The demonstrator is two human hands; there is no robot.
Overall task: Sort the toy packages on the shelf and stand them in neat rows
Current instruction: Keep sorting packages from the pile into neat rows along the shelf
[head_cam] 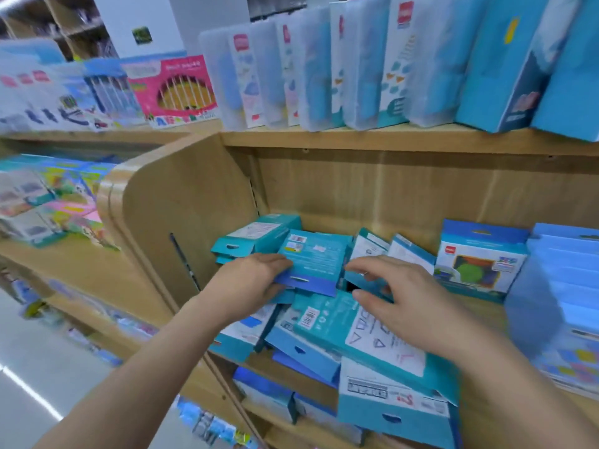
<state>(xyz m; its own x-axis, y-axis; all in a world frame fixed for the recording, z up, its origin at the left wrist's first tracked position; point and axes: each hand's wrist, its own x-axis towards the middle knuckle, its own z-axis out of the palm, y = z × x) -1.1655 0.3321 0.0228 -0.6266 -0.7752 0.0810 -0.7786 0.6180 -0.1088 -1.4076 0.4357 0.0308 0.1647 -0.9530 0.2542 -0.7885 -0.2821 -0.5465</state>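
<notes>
Several teal and blue toy packages lie jumbled on the wooden shelf point(479, 311). My left hand point(249, 283) grips the lower left edge of a teal package point(312, 260) tilted up in the pile. To the right, my right hand point(405, 296) hovers with spread fingers over a large flat teal package point(340, 322), thumb near its top; whether it touches is unclear. A teal package point(259, 236) lies flat at the back left. Another package point(479, 259) stands upright at the right, face forward.
A curved wooden side panel point(181, 202) bounds the shelf on the left. A stack of blue boxes point(564, 286) fills the right end. Tall blue boxes point(421, 59) stand on the shelf above. More packages point(392, 403) lie on the shelf below.
</notes>
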